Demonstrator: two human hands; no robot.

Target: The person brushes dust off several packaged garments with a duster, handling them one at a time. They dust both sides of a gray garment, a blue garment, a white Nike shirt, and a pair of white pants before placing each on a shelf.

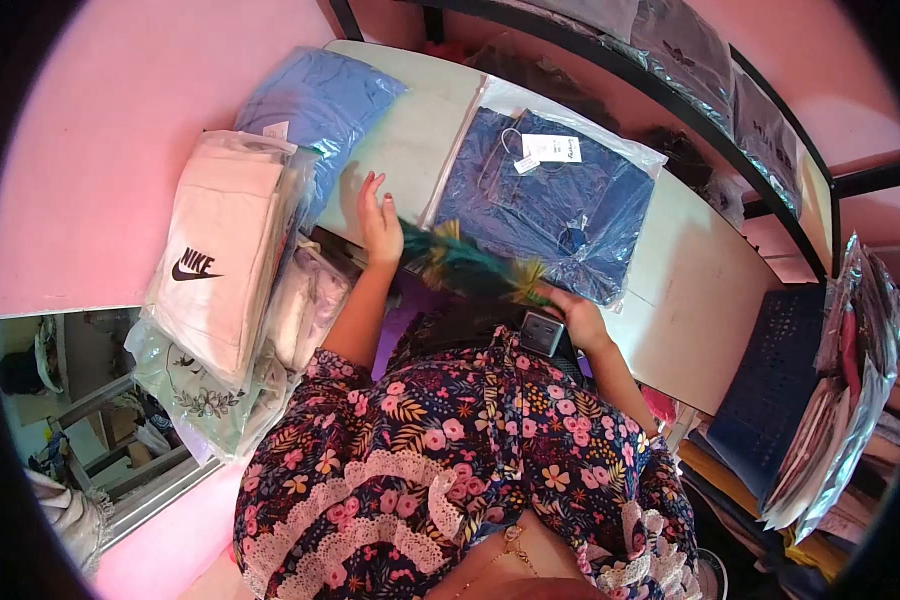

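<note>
Our bare left hand (380, 225) lies flat, fingers spread; our bare right hand (577, 318) is curled closed, both forearms reaching forward.

The person wears a dark navy top (470, 430) printed all over with small pink, orange and yellow flowers and green leaves. Bands of white scalloped lace (370, 490) curve across the front. The sleeves (345, 375) are loose and end near the elbow, leaving the forearms, the left hand (378, 225) and the right hand (582, 318) bare. A thin gold chain (515, 545) lies at the neck.
</note>
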